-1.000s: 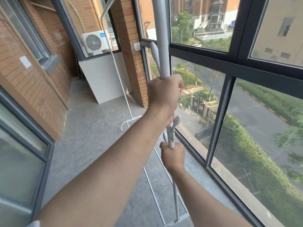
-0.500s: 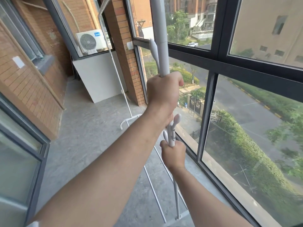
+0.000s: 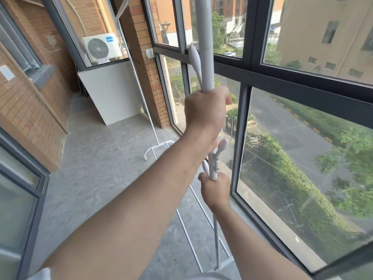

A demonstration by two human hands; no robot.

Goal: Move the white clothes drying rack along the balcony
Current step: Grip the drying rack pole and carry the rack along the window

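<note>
The white clothes drying rack [image 3: 206,57] stands along the window side of the balcony. Its near upright pole rises right in front of me, with small white hook pegs on it. My left hand [image 3: 204,112] is wrapped around the pole at chest height. My right hand [image 3: 216,190] grips the same pole lower down, just under a cluster of pegs. The rack's far upright [image 3: 141,98] and curved foot [image 3: 155,147] stand further down the balcony. Thin bottom rails [image 3: 185,229] run along the floor between the two ends.
Dark-framed windows [image 3: 240,126] line the right side. A brick wall [image 3: 30,110] and a glass door [image 3: 18,209] close the left. At the far end stand a brick pillar [image 3: 145,77], a leaning white board [image 3: 113,91] and an air-conditioner unit [image 3: 101,47]. Grey concrete floor [image 3: 101,168] runs between.
The view has shifted along the balcony: the window frames slid left and the far end looks a little closer. Both hands keep the same grip on the pole.
</note>
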